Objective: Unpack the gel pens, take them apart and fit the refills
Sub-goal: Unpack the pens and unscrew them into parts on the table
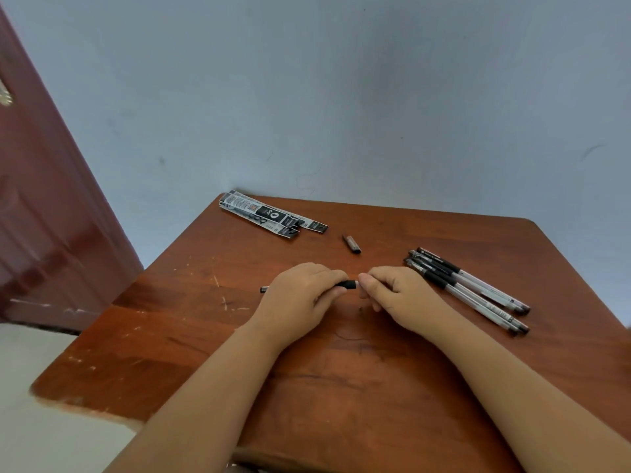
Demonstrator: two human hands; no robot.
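A gel pen (348, 285) lies crosswise between my hands over the middle of the wooden table (164, 336). My left hand (300, 295) is closed around its barrel, whose end pokes out at the left. My right hand (396, 295) pinches the end next to the black grip; what is in those fingers is hidden. Several gel pens (467, 285) with black grips lie in a bundle to the right. A loose pen cap (351, 243) lies behind my hands. Empty black-and-white packaging sleeves (269, 215) are stacked at the back left.
A pale blue wall (341, 97) runs right behind the table's far edge. A dark red door (41, 216) stands at the left. The table's left and right edges fall away close to the packaging and the pens.
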